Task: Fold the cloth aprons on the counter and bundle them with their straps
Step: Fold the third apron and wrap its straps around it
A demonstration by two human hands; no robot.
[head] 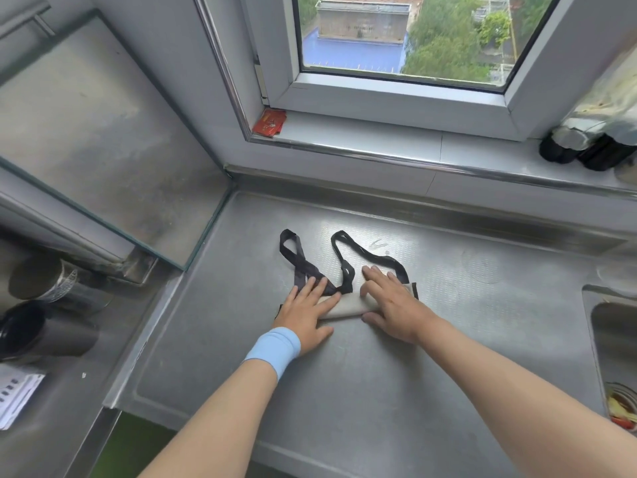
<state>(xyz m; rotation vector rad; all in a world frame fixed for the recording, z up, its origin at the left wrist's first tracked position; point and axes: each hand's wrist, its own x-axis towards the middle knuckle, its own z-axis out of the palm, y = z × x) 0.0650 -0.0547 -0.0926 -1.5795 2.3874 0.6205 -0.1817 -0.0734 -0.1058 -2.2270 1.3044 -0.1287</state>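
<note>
A beige apron lies folded into a narrow roll on the steel counter. Its black straps trail in loops toward the window. My left hand, with a light blue wristband, rests flat on the roll's left end and on one strap. My right hand presses on the right end, fingers spread over the cloth and thumb at the roll's near side. Much of the roll is hidden under both hands.
A sink opens at the right, with a food-filled strainer at its near end. Dark bottles stand on the windowsill at right, a red packet at its left. Metal cups and papers sit on the lower surface left.
</note>
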